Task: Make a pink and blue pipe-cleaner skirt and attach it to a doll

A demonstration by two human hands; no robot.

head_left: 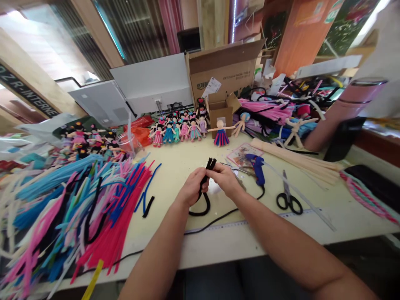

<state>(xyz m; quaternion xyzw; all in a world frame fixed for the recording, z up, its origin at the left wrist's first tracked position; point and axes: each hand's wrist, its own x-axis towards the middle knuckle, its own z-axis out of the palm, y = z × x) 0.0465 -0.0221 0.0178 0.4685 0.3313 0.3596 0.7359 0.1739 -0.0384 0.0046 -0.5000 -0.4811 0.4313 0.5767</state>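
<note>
My left hand [192, 187] is closed around black pipe cleaners [211, 163], whose bunched top sticks up above the fingers. A long black end loops down from that hand onto the table. With fingertips pinched, my right hand [225, 180] grips the same bundle just below its top. Right of the hands lies a blue hot glue gun [256, 166]. Behind them a doll [221, 134] in a blue and pink striped skirt stands against a small cardboard box [220, 109]. Short blue pipe cleaners [144, 196] and a black piece [149, 206] lie to the left.
Piles of coloured pipe cleaners [106, 208] cover the table's left side. Finished dolls [178, 129] stand in rows at the back. Scissors [288, 198], a ruler [218, 227], beige pipe cleaners [293, 156] and a pink flask [346, 110] are on the right. The glue gun's cord crosses the front.
</note>
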